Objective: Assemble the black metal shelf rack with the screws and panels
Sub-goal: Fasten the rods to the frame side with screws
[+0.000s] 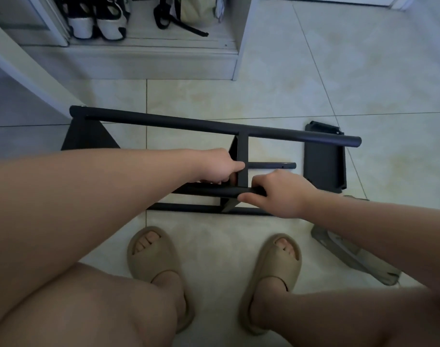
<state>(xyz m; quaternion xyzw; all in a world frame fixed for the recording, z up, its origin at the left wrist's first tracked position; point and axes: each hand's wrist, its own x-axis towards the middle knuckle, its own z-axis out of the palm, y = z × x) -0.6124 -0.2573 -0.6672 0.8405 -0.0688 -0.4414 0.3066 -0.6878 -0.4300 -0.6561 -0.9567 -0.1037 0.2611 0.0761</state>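
Head view looks straight down at the half-built black rack (242,151), which lies on its side on the pale floor tiles (289,91) right in front of the person's feet in tan slides (151,256). The long top tube (188,123) runs across the far side, with a flat crosspiece (242,171) dropping from it toward the person. The right hand (281,194) is wrapped around the near tube (208,192), fingers curled over the top and thumb underneath, holding it just to the right of that crosspiece. The left hand (221,167) sits on the other side of the crosspiece with its thumb pushed up against it and its fingers curled below. It looks like it's gripping the thin bar (271,166) that pokes out to the right there, but the hand covers that spot, so I'm not totally sure. Another tube (183,207) lies on the tiles nearest the feet. A loose black panel (325,161) lies flat on the floor just right of the rack, partly under the end of the top tube. A grey flat thing (349,256) sits on the floor under the right forearm, too blurry to name. Up top there's an open white cabinet (148,63) with black and white shoes (98,23) in it.
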